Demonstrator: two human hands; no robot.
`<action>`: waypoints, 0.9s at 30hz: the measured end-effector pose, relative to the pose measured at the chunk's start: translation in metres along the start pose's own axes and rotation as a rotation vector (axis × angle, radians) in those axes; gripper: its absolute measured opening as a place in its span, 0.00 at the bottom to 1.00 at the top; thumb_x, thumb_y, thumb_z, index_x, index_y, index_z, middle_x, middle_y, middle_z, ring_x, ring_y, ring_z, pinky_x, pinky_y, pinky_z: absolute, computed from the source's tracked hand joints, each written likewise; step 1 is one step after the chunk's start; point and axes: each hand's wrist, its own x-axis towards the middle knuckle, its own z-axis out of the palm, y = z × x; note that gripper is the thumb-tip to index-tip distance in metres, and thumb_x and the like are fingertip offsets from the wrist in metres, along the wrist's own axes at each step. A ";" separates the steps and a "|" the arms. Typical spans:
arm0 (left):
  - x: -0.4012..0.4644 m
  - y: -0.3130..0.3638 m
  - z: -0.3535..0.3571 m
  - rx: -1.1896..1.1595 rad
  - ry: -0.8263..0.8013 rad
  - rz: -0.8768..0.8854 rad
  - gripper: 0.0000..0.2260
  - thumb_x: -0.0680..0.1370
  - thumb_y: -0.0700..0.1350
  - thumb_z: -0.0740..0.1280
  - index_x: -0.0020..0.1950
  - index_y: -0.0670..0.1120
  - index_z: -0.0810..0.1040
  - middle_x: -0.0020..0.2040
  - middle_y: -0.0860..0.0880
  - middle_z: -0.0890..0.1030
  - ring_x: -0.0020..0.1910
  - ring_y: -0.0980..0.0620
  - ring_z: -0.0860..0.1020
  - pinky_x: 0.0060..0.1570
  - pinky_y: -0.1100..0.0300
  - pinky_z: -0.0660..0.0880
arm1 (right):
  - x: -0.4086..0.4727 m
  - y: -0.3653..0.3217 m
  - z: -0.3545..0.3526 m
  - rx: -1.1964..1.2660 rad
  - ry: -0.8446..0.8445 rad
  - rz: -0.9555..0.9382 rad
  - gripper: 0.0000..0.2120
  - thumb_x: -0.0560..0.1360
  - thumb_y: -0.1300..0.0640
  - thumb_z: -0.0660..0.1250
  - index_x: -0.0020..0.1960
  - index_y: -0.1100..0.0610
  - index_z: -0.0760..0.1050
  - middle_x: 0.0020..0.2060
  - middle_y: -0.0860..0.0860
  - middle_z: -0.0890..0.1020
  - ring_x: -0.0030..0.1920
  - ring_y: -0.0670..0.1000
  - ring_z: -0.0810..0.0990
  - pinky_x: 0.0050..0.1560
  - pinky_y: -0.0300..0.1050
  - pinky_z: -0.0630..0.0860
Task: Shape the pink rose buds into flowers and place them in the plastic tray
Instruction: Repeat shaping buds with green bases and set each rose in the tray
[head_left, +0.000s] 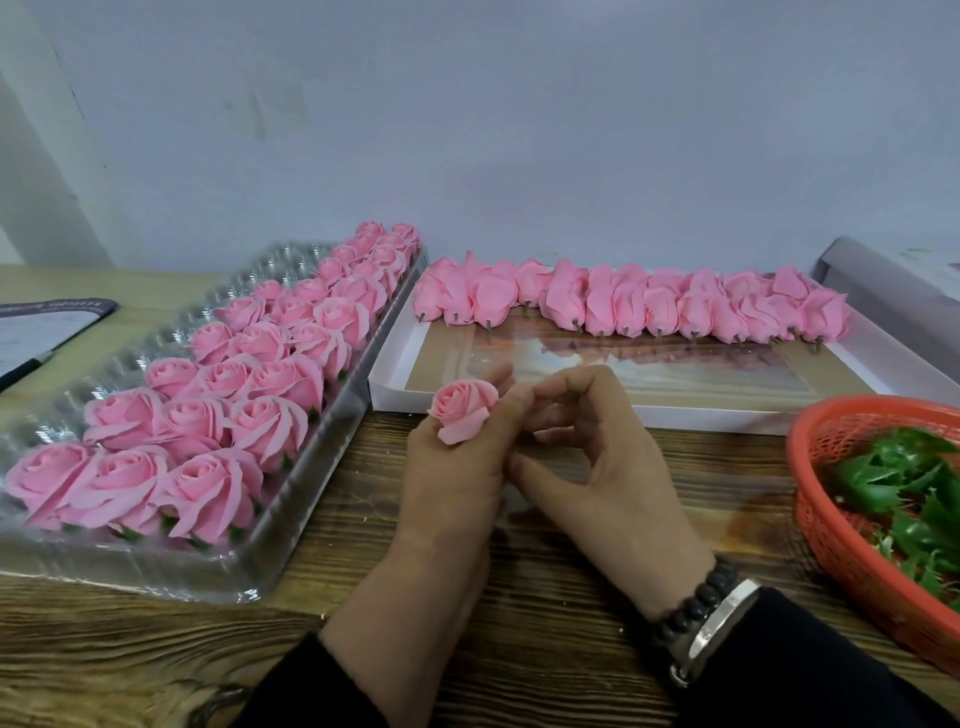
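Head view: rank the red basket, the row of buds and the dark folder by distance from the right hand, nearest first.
From the right hand:
1. Row of buds, just beyond it in the white box.
2. Red basket, at the right edge; close to the buds' distance.
3. Dark folder, far left.

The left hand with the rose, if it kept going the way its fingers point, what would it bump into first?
Probably the near edge of the white box, right beyond the left hand that holds the rose. Depth is hard to judge; higher up, it might pass over the edge.
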 end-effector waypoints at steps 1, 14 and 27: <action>-0.001 0.000 0.001 -0.018 -0.021 -0.023 0.18 0.67 0.43 0.71 0.56 0.44 0.78 0.46 0.45 0.84 0.43 0.53 0.83 0.41 0.64 0.79 | 0.000 0.000 0.000 0.017 0.010 0.013 0.18 0.62 0.60 0.72 0.45 0.44 0.69 0.41 0.44 0.80 0.43 0.42 0.78 0.48 0.37 0.74; -0.004 -0.003 0.000 0.006 -0.182 -0.086 0.20 0.62 0.46 0.72 0.52 0.39 0.80 0.47 0.41 0.83 0.47 0.48 0.81 0.44 0.61 0.78 | 0.000 0.000 -0.003 -0.099 0.016 0.011 0.14 0.63 0.61 0.70 0.45 0.48 0.73 0.41 0.42 0.81 0.42 0.42 0.80 0.43 0.36 0.76; -0.001 0.013 -0.008 0.783 -0.139 0.296 0.08 0.66 0.48 0.70 0.44 0.50 0.77 0.45 0.40 0.78 0.42 0.47 0.78 0.43 0.57 0.76 | -0.001 0.006 -0.009 -0.275 0.012 0.021 0.17 0.63 0.60 0.74 0.42 0.44 0.70 0.39 0.43 0.79 0.42 0.39 0.77 0.41 0.28 0.70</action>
